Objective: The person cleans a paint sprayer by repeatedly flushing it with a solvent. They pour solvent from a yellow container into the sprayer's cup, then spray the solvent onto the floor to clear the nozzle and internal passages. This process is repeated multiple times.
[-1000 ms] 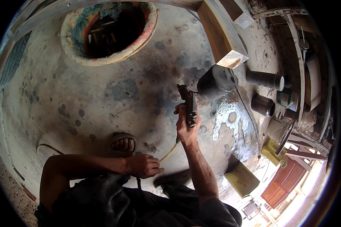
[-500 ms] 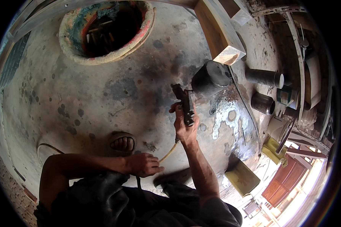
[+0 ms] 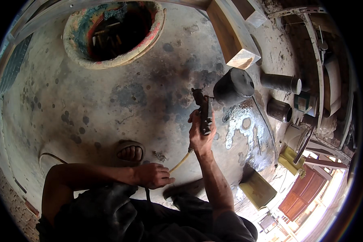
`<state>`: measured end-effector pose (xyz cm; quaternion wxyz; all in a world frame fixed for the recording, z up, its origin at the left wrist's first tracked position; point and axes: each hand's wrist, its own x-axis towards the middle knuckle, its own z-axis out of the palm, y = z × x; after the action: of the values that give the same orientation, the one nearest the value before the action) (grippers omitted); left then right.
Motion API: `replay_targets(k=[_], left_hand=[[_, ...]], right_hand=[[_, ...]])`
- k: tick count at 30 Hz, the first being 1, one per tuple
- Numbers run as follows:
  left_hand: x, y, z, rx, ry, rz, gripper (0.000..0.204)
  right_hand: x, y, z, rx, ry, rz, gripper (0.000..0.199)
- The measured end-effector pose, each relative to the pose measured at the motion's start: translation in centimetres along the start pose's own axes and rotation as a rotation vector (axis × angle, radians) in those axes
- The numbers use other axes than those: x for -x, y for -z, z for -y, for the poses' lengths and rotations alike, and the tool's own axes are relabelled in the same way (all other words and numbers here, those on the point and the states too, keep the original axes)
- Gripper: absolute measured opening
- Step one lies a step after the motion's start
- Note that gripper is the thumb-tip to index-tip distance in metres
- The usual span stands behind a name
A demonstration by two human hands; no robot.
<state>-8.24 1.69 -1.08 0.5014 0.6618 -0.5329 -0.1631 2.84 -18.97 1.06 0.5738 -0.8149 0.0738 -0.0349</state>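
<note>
My right hand (image 3: 202, 140) is wrapped round the grip of a dark spray gun (image 3: 206, 115), held above the stained floor. A round black cup (image 3: 234, 86) is joined to the gun's right side. From the bottom of the grip a yellowish air hose (image 3: 180, 162) runs down to my left hand (image 3: 154, 176). The left fingers are closed round that hose, near my waist. What lies inside the left palm is hidden.
A large round pot (image 3: 78, 58) with a paint-smeared rim stands at the far left. Beside the cup is a wooden post (image 3: 236, 36). Dark cylinders (image 3: 279, 110) and a yellow-green container (image 3: 259, 188) are at the right. My sandalled foot (image 3: 130, 152) is near the hose.
My right hand has shifted slightly to the right with the spray gun and its cup. My left hand stays where it was on the hose.
</note>
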Motion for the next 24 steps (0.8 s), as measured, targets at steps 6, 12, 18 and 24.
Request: replay_targets(k=[6, 12, 18, 24], left_hand=[[-0.1, 0.0, -0.2, 0.003, -0.003, -0.008, 0.029], [-0.3, 0.1, -0.1, 0.030, -0.015, -0.003, 0.030], [-0.2, -0.1, 0.0, 0.035, -0.010, -0.010, 0.028], [-0.4, 0.0, -0.2, 0.025, -0.007, -0.021, 0.024]], right_hand=[[1.0, 0.4, 0.4, -0.029, -0.104, 0.108, 0.053], [0.3, 0.8, 0.4, -0.054, -0.124, 0.100, 0.056], [-0.8, 2.3, -0.4, -0.015, -0.074, 0.025, 0.055], [-1.5, 2.3, 0.2, 0.063, 0.037, -0.046, 0.054]])
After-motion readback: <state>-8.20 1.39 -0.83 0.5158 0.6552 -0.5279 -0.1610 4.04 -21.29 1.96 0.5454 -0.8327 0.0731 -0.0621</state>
